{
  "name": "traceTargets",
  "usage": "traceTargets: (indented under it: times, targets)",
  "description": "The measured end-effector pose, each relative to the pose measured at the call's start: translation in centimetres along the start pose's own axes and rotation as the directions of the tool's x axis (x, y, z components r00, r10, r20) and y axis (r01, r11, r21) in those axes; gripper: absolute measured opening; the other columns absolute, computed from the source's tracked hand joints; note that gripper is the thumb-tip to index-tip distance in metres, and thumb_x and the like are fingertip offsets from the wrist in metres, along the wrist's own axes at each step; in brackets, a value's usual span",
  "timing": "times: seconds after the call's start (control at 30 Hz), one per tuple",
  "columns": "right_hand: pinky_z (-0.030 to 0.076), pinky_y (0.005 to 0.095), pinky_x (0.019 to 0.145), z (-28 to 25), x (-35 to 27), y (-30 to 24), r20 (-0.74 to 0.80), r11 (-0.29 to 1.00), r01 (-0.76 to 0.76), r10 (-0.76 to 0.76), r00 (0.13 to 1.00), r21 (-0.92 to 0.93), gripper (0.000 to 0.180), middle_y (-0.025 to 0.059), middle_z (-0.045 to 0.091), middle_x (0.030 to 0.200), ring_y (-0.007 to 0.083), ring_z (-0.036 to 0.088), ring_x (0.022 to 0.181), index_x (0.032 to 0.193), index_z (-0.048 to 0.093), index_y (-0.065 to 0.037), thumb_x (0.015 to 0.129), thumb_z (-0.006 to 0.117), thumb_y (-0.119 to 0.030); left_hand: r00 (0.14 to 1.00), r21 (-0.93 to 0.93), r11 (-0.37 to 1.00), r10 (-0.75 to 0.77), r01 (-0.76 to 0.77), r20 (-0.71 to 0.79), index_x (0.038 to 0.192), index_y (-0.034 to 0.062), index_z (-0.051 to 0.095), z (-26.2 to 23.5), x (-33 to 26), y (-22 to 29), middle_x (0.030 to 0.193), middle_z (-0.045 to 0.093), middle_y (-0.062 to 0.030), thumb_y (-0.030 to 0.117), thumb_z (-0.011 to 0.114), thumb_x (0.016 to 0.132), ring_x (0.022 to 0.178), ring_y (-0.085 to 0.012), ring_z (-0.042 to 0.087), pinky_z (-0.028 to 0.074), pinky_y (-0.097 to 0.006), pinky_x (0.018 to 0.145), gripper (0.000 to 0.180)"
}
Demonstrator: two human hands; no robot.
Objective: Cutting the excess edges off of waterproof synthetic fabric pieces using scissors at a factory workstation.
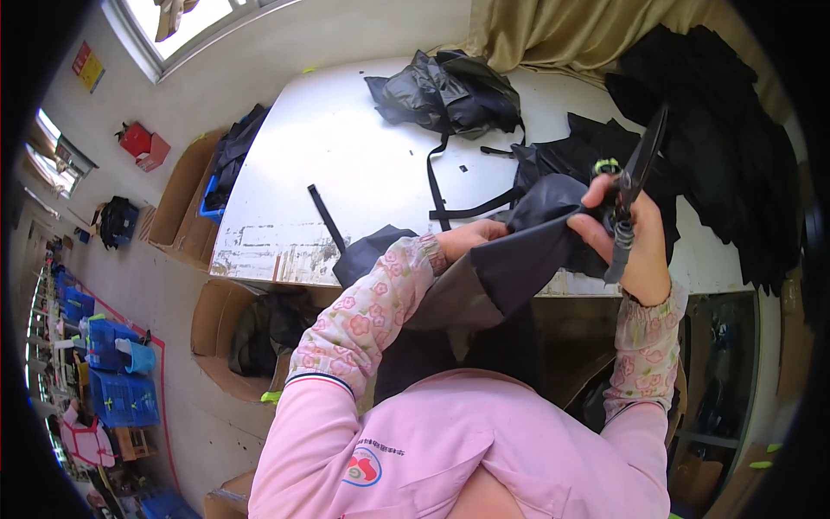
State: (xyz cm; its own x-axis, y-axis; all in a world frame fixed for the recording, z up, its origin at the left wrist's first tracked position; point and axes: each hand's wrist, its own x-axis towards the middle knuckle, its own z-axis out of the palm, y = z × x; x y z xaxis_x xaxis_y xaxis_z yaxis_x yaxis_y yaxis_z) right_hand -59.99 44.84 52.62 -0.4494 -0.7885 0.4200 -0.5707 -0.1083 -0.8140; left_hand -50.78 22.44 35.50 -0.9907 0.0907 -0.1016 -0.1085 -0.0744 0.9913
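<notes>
A dark grey fabric piece (523, 266) with a black strap hangs over the near edge of the white table (320, 130). My left hand (471, 238) is closed on its upper edge; its fingertips are partly hidden by the cloth. My right hand (635, 238) pinches the same fabric between thumb and finger. Dark-bladed scissors (644, 160) also sit in my right hand, their blades pointing up and away from the cloth. Just beyond lies more black fabric (571, 160), with a black strap (475, 210) running out to the left.
A heap of shiny black fabric (450, 91) lies at the table's far side. A large black pile (709, 138) covers the right end. Cardboard boxes (186, 203) stand left of the table, and another open box (220, 333) with dark cloth sits below its edge.
</notes>
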Motion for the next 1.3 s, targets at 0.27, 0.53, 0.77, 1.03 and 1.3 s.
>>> traceTargets:
  times: [0.27, 0.53, 0.77, 1.03, 1.3]
  targets:
    - [0.045, 0.0189, 0.06, -3.1, 4.9, -0.4, -0.37, 0.978, 0.207, -0.186, 0.91, 0.017, 0.02, -0.0004, 0.064, 0.08, 0.005, 0.055, 0.066, 0.091, 0.059, -0.004, 0.081, 0.076, -0.006, 0.857, 0.018, 0.964, 0.245, -0.266, -0.453, 0.105, -0.004, 0.067, -3.8, -6.8, 11.8, 0.096, 0.07, -0.0065, 0.022, 0.059, 0.097, 0.081, -0.0095, 0.064, 0.05, -0.022, 0.069, 0.029]
    - [0.049, 0.0337, 0.068, 3.5, -3.5, 14.3, -0.04, 0.971, -0.226, 0.223, 0.974, -0.083, 0.029, 0.013, 0.064, 0.079, 0.0243, 0.064, 0.073, 0.089, 0.054, 0.001, 0.075, 0.078, -0.008, 0.317, 0.396, 0.701, 0.25, 0.593, -0.915, 0.105, -0.0018, 0.064, -20.6, -21.2, 0.2, 0.09, 0.068, -0.0151, 0.029, 0.074, 0.082, 0.083, -0.0245, 0.064, 0.051, -0.033, 0.077, 0.04]
    - [0.051, 0.0292, 0.072, 5.3, -9.1, 19.5, 0.024, 0.909, -0.366, 0.377, 0.926, -0.199, 0.024, 0.0115, 0.067, 0.084, 0.018, 0.068, 0.081, 0.092, 0.053, 0.001, 0.075, 0.068, 0.008, 0.738, 0.824, 0.512, 0.455, 0.242, -0.499, 0.107, 0.0052, 0.064, -9.4, -18.3, 0.1, 0.113, 0.059, -0.012, 0.019, 0.074, 0.081, 0.102, -0.0316, 0.057, 0.045, -0.039, 0.09, 0.032]
    - [0.046, 0.0455, 0.069, 5.7, -10.6, 19.6, 0.145, 0.808, -0.133, 0.26, 0.955, -0.574, 0.033, 0.0113, 0.067, 0.088, 0.0349, 0.062, 0.088, 0.094, 0.058, -0.009, 0.065, 0.07, 0.001, 0.942, 0.928, 0.269, 0.142, 0.259, -0.304, 0.097, 0.0136, 0.064, -7.6, -15.7, -6.5, 0.1, 0.057, -0.0065, 0.019, 0.08, 0.069, 0.099, -0.0302, 0.052, 0.042, -0.042, 0.084, 0.032]
    - [0.048, 0.044, 0.073, 4.5, -11.8, 20.8, 0.099, 0.82, -0.279, 0.375, 0.922, -0.5, 0.04, 0.0111, 0.068, 0.089, 0.0369, 0.062, 0.09, 0.1, 0.058, -0.008, 0.064, 0.069, 0.004, 0.93, 0.871, 0.443, 0.181, 0.214, -0.32, 0.083, 0.0102, 0.062, -9.0, -15.5, -7.7, 0.088, 0.06, -0.0066, 0.013, 0.08, 0.068, 0.09, -0.0292, 0.055, 0.045, -0.037, 0.08, 0.023]
